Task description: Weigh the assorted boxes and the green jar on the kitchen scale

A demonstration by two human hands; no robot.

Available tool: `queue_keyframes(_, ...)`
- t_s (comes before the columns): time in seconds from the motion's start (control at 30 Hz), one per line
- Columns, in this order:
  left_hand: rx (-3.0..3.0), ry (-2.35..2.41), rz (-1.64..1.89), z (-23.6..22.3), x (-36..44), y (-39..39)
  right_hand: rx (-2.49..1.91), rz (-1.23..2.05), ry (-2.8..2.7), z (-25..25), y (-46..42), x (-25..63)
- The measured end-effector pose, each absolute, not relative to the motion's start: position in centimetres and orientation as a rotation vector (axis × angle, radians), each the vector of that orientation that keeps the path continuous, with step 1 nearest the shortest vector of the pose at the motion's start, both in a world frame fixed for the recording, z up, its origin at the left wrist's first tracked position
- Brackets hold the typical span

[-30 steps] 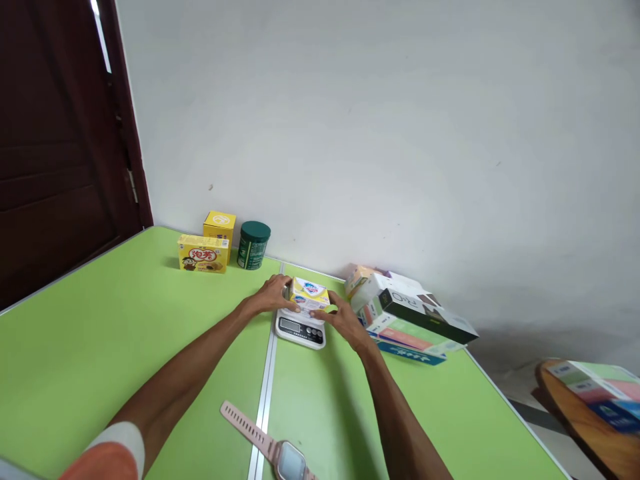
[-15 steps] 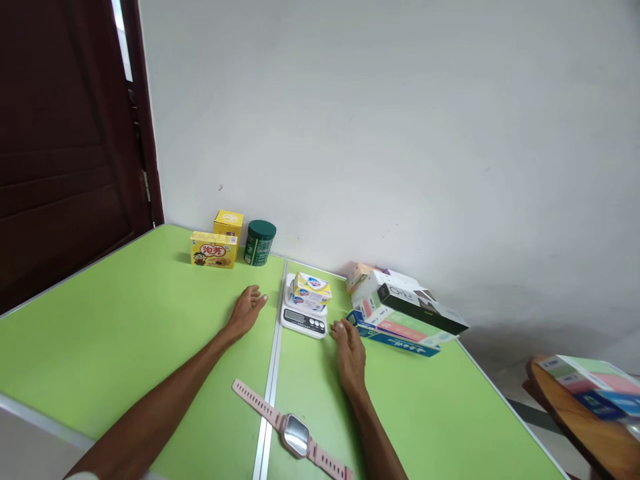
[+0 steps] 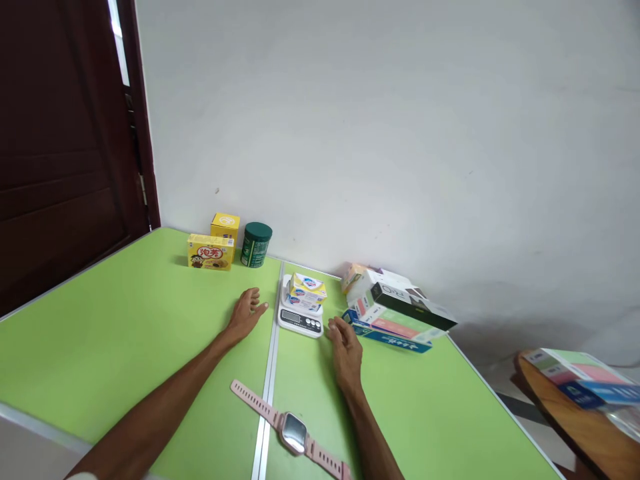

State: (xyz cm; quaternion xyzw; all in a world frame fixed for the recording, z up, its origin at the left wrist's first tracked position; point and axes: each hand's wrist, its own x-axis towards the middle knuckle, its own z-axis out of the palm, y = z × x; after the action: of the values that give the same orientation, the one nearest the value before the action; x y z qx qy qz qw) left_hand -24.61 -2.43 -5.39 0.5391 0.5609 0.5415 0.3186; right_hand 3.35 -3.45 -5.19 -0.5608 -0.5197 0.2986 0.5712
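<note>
My left hand (image 3: 245, 313) rests on the table left of a white kitchen scale (image 3: 301, 321), thumb apart from the fingers, holding nothing. To the scale's right is my right hand (image 3: 346, 350), empty, its fingers slightly bent and apart, close to the scale's corner. Two soap boxes lie stacked on the scale's platform: a yellow and white box (image 3: 308, 283) on top and a second soap box (image 3: 303, 303) under it. A pink-strapped smartwatch (image 3: 294, 432) lies in front, between my forearms, across the metal seam.
Yellow snack box (image 3: 211, 253), another yellow box (image 3: 225, 224) and a green lidded tin (image 3: 257, 245) stand at the back left. Several cartons, including a black-sided box (image 3: 413, 307) and a blue box (image 3: 390, 337), are piled right. A wooden stool (image 3: 555, 407) holds more boxes.
The view has shifted slightly, moving the objects a little left in the picture. Both hands stay beside the scale, and my right hand's fingers look a little more bent.
</note>
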Motion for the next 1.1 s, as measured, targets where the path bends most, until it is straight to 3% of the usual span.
queue_keyframes(0.13,1.612,1.447,1.350,-2.6,-23.7,-0.7,-1.257,0.720,-1.303,-3.2,-1.7,3.5)
queue_keyframes(0.3,1.969,1.504,0.903,2.1,-22.0,3.2,-1.273,0.849,-1.509,-0.1,2.9,3.1)
queue_keyframes(0.5,2.111,1.515,0.599,3.3,-21.0,5.6,-1.225,0.989,-1.707,1.6,5.9,2.5)
queue_keyframes(0.9,2.247,1.300,0.851,5.2,-18.0,3.4,-1.203,0.786,-1.775,4.4,1.4,6.2)
queue_keyframes(1.1,2.226,1.110,0.883,7.4,-13.8,1.4,-1.207,0.866,-1.642,5.0,-2.2,10.6)
